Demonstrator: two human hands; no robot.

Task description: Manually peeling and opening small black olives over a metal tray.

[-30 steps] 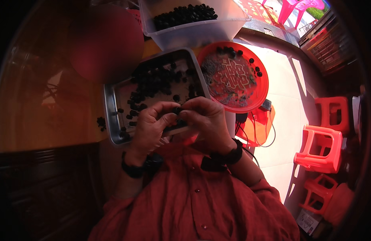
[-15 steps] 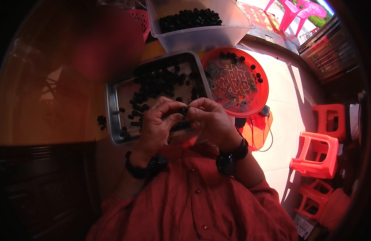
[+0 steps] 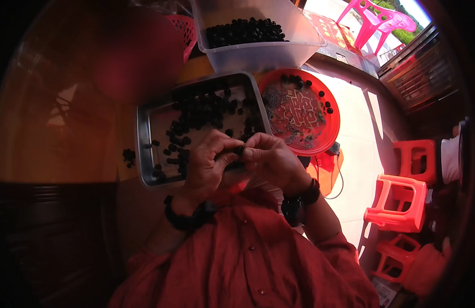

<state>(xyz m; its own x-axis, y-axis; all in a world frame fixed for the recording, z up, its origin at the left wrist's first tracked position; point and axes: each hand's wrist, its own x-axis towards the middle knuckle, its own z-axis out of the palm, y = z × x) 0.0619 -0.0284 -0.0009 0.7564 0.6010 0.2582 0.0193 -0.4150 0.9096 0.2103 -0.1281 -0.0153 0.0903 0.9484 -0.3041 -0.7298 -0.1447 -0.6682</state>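
Over the near edge of a metal tray point(image 3: 140, 138), a small black rounded piece point(image 3: 239, 150) is held between my hands. My left hand point(image 3: 206, 163) pinches it between thumb and fingers. My right hand point(image 3: 276, 163) is also closed in a pinch, its fingertips at the piece's right side; whether they grip the piece itself or something tiny on it cannot be made out. Many similar black pieces point(image 3: 196, 110) lie loose in the tray. To the right, a round red plate point(image 3: 327, 138) bears thin greyish bits point(image 3: 271, 100) and several black pieces point(image 3: 296, 81) along its far rim.
Behind the tray stands a translucent plastic bin point(image 3: 263, 57) with a heap of black pieces point(image 3: 245, 33). A blurred dark red round shape point(image 3: 140, 56) covers the upper left. Red stools point(image 3: 399, 203) stand at right, a pink chair point(image 3: 373, 25) beyond. A black cluster point(image 3: 128, 156) lies left of the tray.
Both hands have dropped slightly lower in the picture, still together at the black piece. The view has shifted a little. The heaps look the same.
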